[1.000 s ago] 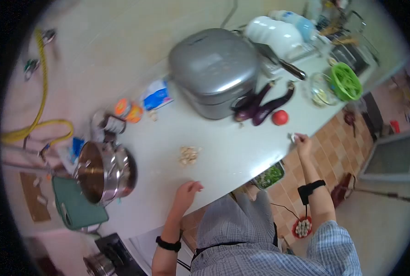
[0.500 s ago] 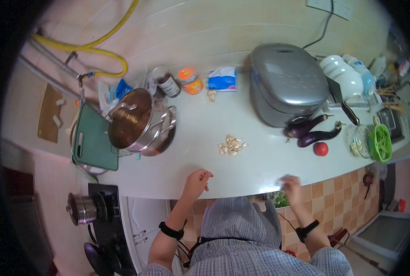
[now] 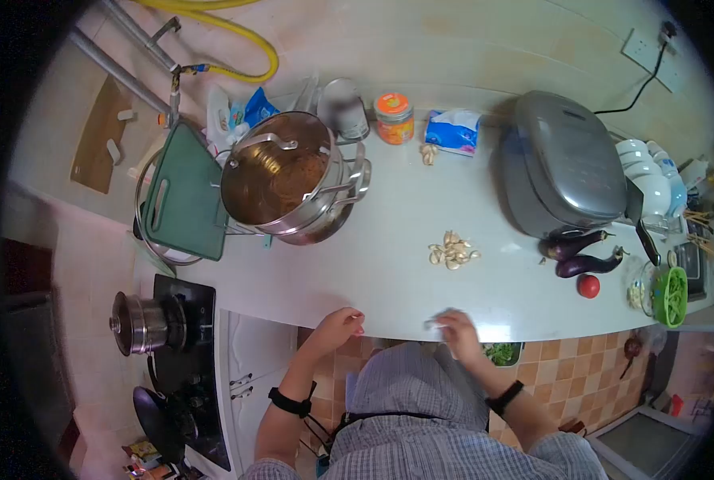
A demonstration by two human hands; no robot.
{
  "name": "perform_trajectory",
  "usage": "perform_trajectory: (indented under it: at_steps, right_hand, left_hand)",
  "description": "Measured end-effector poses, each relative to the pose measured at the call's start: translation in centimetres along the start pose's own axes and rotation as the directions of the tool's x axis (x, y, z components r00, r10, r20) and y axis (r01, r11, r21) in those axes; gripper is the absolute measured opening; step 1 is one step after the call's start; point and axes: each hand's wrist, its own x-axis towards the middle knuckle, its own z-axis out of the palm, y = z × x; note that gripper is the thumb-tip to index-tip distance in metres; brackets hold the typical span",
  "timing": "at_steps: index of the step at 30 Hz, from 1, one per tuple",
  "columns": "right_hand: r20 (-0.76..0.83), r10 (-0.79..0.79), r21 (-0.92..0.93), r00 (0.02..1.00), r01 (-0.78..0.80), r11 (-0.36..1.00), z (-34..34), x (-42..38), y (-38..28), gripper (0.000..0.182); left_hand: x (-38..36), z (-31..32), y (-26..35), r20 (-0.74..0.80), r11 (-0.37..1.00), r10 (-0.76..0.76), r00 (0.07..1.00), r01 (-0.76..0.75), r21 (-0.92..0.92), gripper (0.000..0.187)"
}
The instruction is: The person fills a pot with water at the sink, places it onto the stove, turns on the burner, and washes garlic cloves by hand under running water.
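Above the counter's front edge, my left hand (image 3: 338,326) is curled with its fingers together; whatever may be inside them is hidden. My right hand (image 3: 459,336) is closed at the same edge, further right. A small greyish thing (image 3: 434,324) shows at its fingertips, too blurred to name. Beyond my right hand, a pile of garlic cloves (image 3: 453,250) lies on the white counter (image 3: 373,280), touched by neither hand. A garlic bulb (image 3: 428,154) lies further back, in front of a blue and white tissue pack (image 3: 453,132).
A lidded steel pot (image 3: 293,208) and green cutting board (image 3: 185,196) stand left. Along the wall are an orange-lidded jar (image 3: 395,120) and grey rice cooker (image 3: 565,168). Two eggplants (image 3: 589,264), a tomato (image 3: 588,286), a knife (image 3: 647,240) and green basket (image 3: 671,298) are right.
My right hand has moved left, closer to my left hand. My left hand stays near the counter edge, still curled. The view has turned, so the counter things appear further right.
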Motion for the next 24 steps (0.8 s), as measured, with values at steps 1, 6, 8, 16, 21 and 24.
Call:
perform_trajectory:
  at_steps: [1, 6, 8, 16, 21, 24]
  right_hand:
    - [0.064, -0.055, 0.018, 0.996, 0.054, 0.998, 1.4, 0.9, -1.6, 0.019]
    - [-0.088, 0.096, -0.006, 0.991, -0.097, 0.995, 1.1, -1.9, 1.1, 0.025]
    - [-0.233, 0.471, 0.475, 0.851, -0.323, 0.818, -1.9, -4.2, 3.2, 0.018]
    - [-0.667, 0.421, -0.038, 0.614, -0.593, 0.804, -13.4, -8.1, 10.0, 0.013]
    - [-0.456, 0.499, -0.323, 0.737, -0.659, 0.679, -12.3, -3.2, 7.6, 0.017]
    - [-0.513, 0.299, -0.481, 0.804, -0.558, 0.676, -11.0, 1.3, 4.8, 0.021]
  left_hand:
    - [0.2, -0.5, -0.5, -0.006, 1.000, -0.002, 1.000, 0.002, -0.008, 0.025]
    - [0.1, -4.2, -1.4, 0.025, 0.995, 0.085, 0.996, -0.086, 0.056, 0.024]
    - [0.1, -6.1, -1.5, 0.019, 0.990, 0.094, 0.995, -0.095, 0.109, 0.024]
    - [1.6, -13.8, -6.4, -0.209, 0.967, 0.212, 0.955, -0.236, -0.096, 0.025]
    - [2.0, -20.7, -3.3, -0.543, 0.917, 0.214, 0.812, -0.358, -0.174, 0.037]
    - [2.7, -24.8, -1.7, -0.649, 0.886, 0.147, 0.746, -0.391, -0.250, 0.038]
